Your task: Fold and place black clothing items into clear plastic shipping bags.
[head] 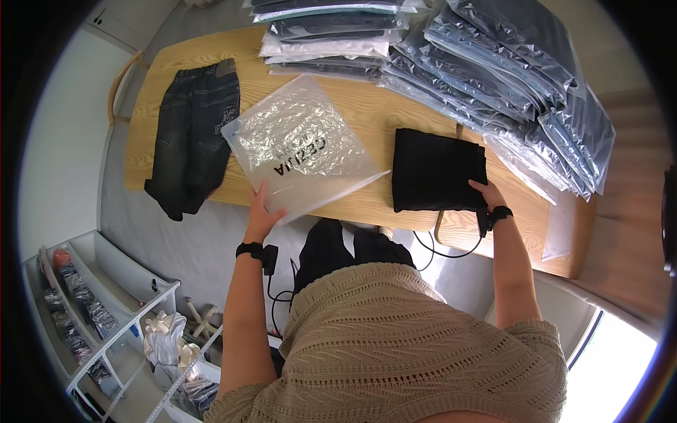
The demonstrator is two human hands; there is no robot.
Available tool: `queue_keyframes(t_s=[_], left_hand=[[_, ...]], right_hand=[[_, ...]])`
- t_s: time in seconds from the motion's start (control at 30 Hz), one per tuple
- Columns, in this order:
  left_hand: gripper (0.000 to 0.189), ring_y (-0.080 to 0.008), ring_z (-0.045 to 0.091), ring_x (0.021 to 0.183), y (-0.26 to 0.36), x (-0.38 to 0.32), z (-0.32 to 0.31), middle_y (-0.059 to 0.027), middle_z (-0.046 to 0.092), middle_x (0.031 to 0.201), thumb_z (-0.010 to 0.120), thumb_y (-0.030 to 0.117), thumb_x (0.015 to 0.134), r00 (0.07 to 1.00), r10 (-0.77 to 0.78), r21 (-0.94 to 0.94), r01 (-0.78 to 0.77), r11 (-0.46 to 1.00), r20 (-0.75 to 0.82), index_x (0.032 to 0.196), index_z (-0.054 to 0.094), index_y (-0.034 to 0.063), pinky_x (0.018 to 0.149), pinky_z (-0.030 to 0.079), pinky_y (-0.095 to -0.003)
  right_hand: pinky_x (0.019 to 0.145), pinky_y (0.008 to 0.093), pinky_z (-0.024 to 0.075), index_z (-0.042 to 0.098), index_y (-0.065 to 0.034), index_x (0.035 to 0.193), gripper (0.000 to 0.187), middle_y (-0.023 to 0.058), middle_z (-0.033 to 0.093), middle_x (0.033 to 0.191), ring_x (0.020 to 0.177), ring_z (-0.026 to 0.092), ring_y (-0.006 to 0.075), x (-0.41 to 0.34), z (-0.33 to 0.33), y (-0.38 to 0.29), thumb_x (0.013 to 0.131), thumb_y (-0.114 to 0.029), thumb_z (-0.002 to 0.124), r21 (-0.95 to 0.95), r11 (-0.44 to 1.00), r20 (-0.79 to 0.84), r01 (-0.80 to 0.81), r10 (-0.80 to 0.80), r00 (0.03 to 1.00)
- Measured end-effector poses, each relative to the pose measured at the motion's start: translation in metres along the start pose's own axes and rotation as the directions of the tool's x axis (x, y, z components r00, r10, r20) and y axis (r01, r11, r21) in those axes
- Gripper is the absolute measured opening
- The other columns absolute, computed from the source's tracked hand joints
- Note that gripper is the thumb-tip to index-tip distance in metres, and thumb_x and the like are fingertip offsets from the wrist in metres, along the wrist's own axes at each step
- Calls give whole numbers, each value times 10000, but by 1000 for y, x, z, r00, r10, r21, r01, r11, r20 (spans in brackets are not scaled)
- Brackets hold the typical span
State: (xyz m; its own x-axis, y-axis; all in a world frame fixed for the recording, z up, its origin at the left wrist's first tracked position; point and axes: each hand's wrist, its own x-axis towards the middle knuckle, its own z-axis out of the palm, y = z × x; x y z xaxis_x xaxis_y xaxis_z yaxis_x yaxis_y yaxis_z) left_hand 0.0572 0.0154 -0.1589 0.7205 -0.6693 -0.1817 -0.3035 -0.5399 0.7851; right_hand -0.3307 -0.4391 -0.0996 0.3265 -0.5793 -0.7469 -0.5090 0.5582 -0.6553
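Observation:
On the wooden table (365,203), a clear plastic garment bag (312,137) with black lettering lies flat in front of me. My left hand (263,212) rests at the bag's near left edge, fingers spread; whether it pinches the film cannot be told. Right of the bag is a folded black garment (438,170). My right hand (489,194) is at that garment's near right corner, thumb on top and the other fingers hidden at its side or under it. A pair of dark denim jeans (193,137), folded lengthwise, lies left of the bag, with its legs over the near edge.
Stacks of bagged folded garments (330,39) stand along the far side, and more bagged garments (486,79) lean at the far right. A wooden chair (117,90) is at the left. A shelf rack (132,322) with bins stands at lower left. Cables hang from both wrist straps.

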Motion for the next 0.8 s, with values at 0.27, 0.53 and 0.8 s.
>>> queue_keyframes(t_s=[0.27,0.53,0.8], left_hand=[[599,-408,361,1246,62,-14,49,-242,396,1342,665,133,772,976,176,450,-100,888,-130,1312,422,41,1022,320,-443],[495,-308,562,1054,166,12,210,-187,578,1149,634,240,829,962,-83,-383,182,906,262,1231,482,-6,900,441,-381],[501,-236,605,954,197,31,256,-146,614,1080,668,163,782,934,-193,-589,341,733,300,1198,485,-47,841,472,-332]], right_hand=[[814,329,501,503,32,1224,555,123,616,1076,911,617,223,26,-23,26,774,-203,729,-23,998,47,50,-49,998],[805,301,482,572,56,1128,493,130,649,1008,881,624,211,25,-21,35,758,-220,744,-47,984,-32,171,-173,984],[970,315,399,328,37,1361,714,140,520,1238,1120,517,230,12,-17,30,754,-55,693,187,942,213,280,-317,924]])
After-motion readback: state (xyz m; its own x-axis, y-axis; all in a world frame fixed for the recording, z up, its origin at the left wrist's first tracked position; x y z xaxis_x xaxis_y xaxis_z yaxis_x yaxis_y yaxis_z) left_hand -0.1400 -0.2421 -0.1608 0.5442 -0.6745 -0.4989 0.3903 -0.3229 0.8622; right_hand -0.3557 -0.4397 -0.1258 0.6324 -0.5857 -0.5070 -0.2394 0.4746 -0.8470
